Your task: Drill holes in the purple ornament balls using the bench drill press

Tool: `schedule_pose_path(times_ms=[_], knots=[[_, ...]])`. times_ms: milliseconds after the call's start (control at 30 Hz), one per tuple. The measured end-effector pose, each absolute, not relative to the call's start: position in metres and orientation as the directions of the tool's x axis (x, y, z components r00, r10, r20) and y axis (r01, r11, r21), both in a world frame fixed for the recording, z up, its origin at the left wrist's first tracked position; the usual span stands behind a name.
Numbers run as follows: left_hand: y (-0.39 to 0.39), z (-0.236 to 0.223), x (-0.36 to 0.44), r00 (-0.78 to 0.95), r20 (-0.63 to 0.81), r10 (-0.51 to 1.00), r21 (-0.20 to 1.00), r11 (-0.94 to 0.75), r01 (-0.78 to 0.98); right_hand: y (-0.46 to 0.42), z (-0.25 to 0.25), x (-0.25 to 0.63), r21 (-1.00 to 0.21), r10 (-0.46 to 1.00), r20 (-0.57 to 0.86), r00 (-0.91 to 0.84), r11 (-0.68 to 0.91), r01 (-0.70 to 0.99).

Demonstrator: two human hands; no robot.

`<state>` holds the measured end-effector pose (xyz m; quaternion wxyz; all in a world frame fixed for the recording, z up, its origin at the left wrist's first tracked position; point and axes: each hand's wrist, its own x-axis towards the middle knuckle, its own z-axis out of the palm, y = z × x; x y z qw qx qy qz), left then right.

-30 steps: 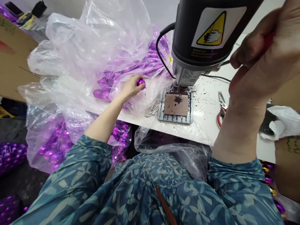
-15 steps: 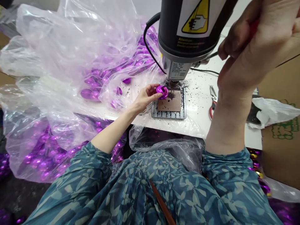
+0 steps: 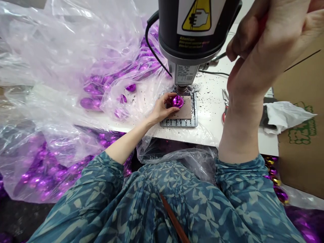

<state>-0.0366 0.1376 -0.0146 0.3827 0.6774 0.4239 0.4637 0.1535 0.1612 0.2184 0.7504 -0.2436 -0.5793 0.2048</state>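
Between the thumb and fingers of my left hand [image 3: 163,107] is a shiny purple half-ball shell [image 3: 178,101], held over the brown board [image 3: 186,113] on the metal base plate [image 3: 194,119] of a bench drill press [image 3: 186,67]. The shell sits just below the drill's chuck [image 3: 181,89]; the bit cannot be made out. High at the right, my right hand [image 3: 268,44] is wrapped round the red-gripped feed lever [image 3: 263,26] of the press. Dark shavings are scattered around the base.
Clear plastic bags [image 3: 63,67] full of purple shells spread over the left side. Some loose shells [image 3: 131,87] lie on the white table [image 3: 210,114]. Red-handled scissors [image 3: 224,104], crumpled white paper [image 3: 286,114] and a cardboard box [image 3: 301,162] are at the right.
My left hand has carried the purple shell slightly right and turned it, bringing it over the board under the chuck. My right hand stays on the lever. The whole view has shifted a little.
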Motion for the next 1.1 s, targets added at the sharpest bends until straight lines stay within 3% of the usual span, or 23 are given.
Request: schedule_pose_path(times_ms=[233, 500, 733, 900, 1100], knots=[[0.120, -0.006, -0.026, 0.252, 0.423, 0.871, 0.789, -0.490, 0.371, 0.159, 0.218, 0.156, -0.612, 0.601, 0.770, 0.213, 0.790, -0.014], [0.118, -0.034, -0.008, 0.127, 0.421, 0.898, 0.854, -0.440, 0.278, 0.154, 0.222, 0.158, -0.649, 0.630, 0.743, 0.226, 0.761, 0.012], [0.117, -0.028, -0.007, 0.124, 0.400, 0.908, 0.869, -0.418, 0.263, 0.136, 0.220, 0.153, -0.694, 0.666, 0.699, 0.261, 0.720, 0.021], [0.118, -0.031, -0.009, 0.144, 0.428, 0.892, 0.860, -0.451, 0.238, 0.117, 0.195, 0.157, -0.551, 0.531, 0.806, 0.261, 0.834, 0.006], [0.118, -0.033, -0.009, 0.145, 0.477, 0.867, 0.841, -0.498, 0.210, 0.115, 0.176, 0.167, -0.527, 0.525, 0.832, 0.182, 0.849, -0.041]])
